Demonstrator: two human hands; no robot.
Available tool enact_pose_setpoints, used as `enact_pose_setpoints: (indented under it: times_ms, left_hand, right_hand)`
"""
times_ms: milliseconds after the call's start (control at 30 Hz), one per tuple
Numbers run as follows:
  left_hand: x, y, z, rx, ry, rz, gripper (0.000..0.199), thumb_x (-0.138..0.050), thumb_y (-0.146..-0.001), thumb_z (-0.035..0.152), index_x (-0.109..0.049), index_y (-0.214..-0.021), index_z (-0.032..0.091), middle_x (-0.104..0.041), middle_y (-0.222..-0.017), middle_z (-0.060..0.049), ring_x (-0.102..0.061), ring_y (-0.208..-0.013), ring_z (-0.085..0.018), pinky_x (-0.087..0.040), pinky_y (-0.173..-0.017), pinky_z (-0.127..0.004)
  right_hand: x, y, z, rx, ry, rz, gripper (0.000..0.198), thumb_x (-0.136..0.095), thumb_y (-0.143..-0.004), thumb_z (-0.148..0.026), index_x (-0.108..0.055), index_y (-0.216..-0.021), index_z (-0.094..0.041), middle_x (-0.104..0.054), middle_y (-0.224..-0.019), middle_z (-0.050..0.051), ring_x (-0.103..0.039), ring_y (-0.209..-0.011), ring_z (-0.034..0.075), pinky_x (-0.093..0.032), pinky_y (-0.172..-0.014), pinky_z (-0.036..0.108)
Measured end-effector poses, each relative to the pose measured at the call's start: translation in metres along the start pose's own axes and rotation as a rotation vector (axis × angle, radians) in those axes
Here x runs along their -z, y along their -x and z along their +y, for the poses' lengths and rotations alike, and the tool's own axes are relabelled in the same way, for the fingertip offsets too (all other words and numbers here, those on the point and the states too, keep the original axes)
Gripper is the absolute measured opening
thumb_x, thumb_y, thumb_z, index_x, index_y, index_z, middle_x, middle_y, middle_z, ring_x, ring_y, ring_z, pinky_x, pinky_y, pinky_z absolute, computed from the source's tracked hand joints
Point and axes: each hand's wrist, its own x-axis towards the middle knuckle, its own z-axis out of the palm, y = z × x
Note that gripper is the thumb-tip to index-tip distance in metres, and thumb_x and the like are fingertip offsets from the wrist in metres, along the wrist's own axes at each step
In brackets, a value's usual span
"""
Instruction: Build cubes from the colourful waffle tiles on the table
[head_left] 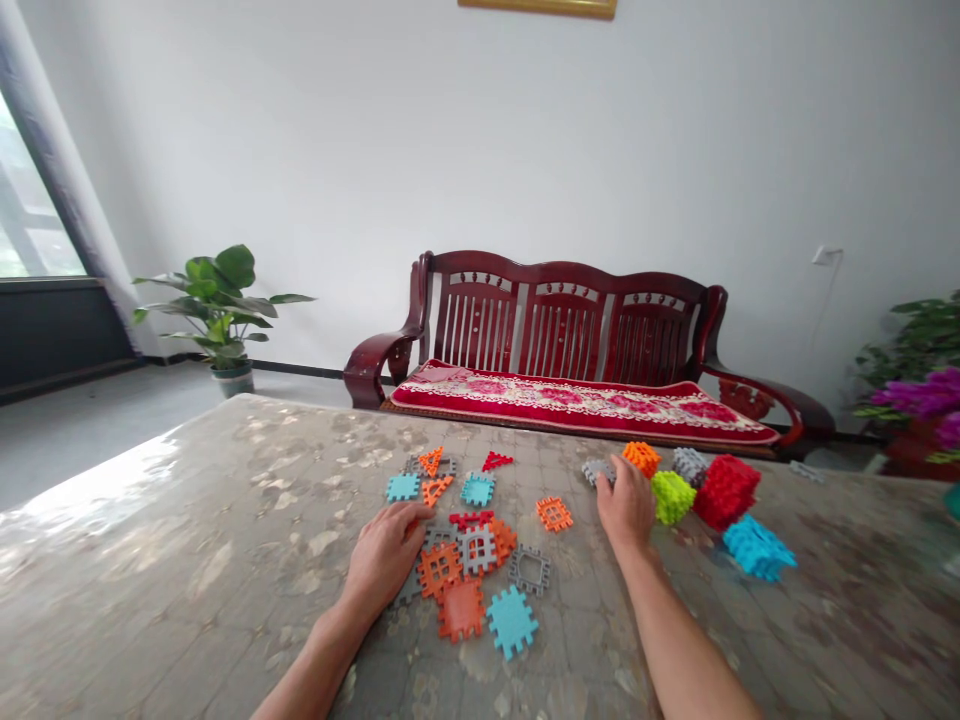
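My left hand (388, 550) lies low on the table, palm down, at the left edge of a loose pile of flat toothed building-block panels. Nearest its fingers are a grey panel, partly hidden, and an orange window panel (440, 568). The pile also has a grey window panel (478, 549), a plain orange panel (460, 608) and a blue panel (512, 621). My right hand (628, 503) is at the right, its thumb and fingers closed on a grey building block (598, 472). Beside that hand stand assembled blocks: orange (641, 459), lime green (673, 497), red (727, 491) and blue (758, 548).
Behind the pile lie orange triangles (436, 490), a red triangle (496, 461) and small blue panels (403, 487). An orange frame panel (554, 514) lies between my hands. A wooden bench (562, 330) stands beyond the patterned table (247, 560).
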Motion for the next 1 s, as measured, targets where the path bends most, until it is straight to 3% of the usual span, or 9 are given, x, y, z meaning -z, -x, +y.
enact_pose_setpoints:
  times_ms: [100, 200, 433, 600, 733, 900, 1000]
  left_hand:
    - [0.000, 0.000, 0.001, -0.004, 0.009, 0.008, 0.031, -0.046, -0.083, 0.022, -0.072, -0.100, 0.028, -0.072, -0.114, -0.001, -0.063, -0.110, -0.020, -0.044, -0.099, -0.034]
    - [0.001, 0.001, 0.003, 0.005, 0.027, 0.024, 0.030, -0.047, -0.083, 0.022, -0.072, -0.098, 0.028, -0.073, -0.112, -0.001, -0.064, -0.109, -0.020, -0.045, -0.098, -0.034]
    - [0.003, 0.002, -0.002, 0.110, 0.154, 0.162, 0.034, -0.044, -0.085, 0.028, -0.071, -0.106, 0.024, -0.070, -0.113, -0.004, -0.063, -0.109, -0.021, -0.047, -0.098, -0.035]
    - [0.000, 0.002, -0.008, 0.220, 0.153, 0.259, 0.049, -0.046, -0.085, 0.034, -0.057, -0.132, 0.022, -0.062, -0.130, -0.009, -0.055, -0.123, -0.024, -0.043, -0.105, -0.041]
    - [0.000, -0.004, -0.011, 0.246, 0.113, 0.206, 0.062, -0.049, -0.086, 0.040, -0.044, -0.144, 0.019, -0.049, -0.147, -0.012, -0.043, -0.137, -0.027, -0.035, -0.114, -0.044]
    - [0.003, -0.027, -0.020, 0.258, 0.100, 0.089, 0.065, -0.046, -0.088, 0.047, -0.040, -0.146, 0.020, -0.049, -0.147, -0.012, -0.041, -0.139, -0.028, -0.033, -0.114, -0.044]
    - [0.004, -0.046, -0.024, 0.218, 0.022, 0.046, 0.070, -0.043, -0.089, 0.053, -0.037, -0.148, 0.017, -0.042, -0.152, -0.016, -0.034, -0.144, -0.030, -0.030, -0.116, -0.046]
  right_hand:
    - [0.002, 0.003, -0.007, 0.161, -0.154, -0.008, 0.033, -0.044, -0.088, -0.024, -0.066, -0.113, -0.018, -0.069, -0.116, 0.012, -0.061, -0.109, 0.025, -0.045, -0.096, 0.040]
    - [0.000, 0.012, -0.017, 0.257, -0.282, -0.178, 0.032, -0.040, -0.087, -0.018, -0.071, -0.098, -0.022, -0.074, -0.099, 0.007, -0.067, -0.094, 0.020, -0.049, -0.088, 0.033]
    - [0.004, 0.024, -0.039, 0.252, -0.285, -0.403, 0.029, -0.044, -0.087, -0.022, -0.071, -0.098, -0.024, -0.074, -0.100, 0.004, -0.068, -0.093, 0.019, -0.050, -0.084, 0.030]
    - [0.006, 0.019, -0.040, 0.228, -0.230, -0.422, 0.031, -0.042, -0.089, -0.021, -0.071, -0.097, -0.023, -0.074, -0.101, 0.005, -0.068, -0.094, 0.018, -0.050, -0.085, 0.029]
    - [0.005, 0.018, -0.039, 0.219, -0.236, -0.419, 0.031, -0.042, -0.089, -0.021, -0.071, -0.097, -0.024, -0.075, -0.102, 0.004, -0.068, -0.095, 0.018, -0.049, -0.086, 0.028]
    - [0.005, 0.019, -0.038, 0.160, -0.225, -0.405, 0.029, -0.045, -0.088, -0.023, -0.072, -0.099, -0.026, -0.077, -0.097, 0.002, -0.070, -0.088, 0.018, -0.050, -0.079, 0.026]
    - [0.005, 0.019, -0.038, 0.172, -0.220, -0.395, 0.030, -0.045, -0.087, -0.022, -0.073, -0.098, -0.026, -0.077, -0.096, 0.003, -0.071, -0.087, 0.018, -0.050, -0.077, 0.025]
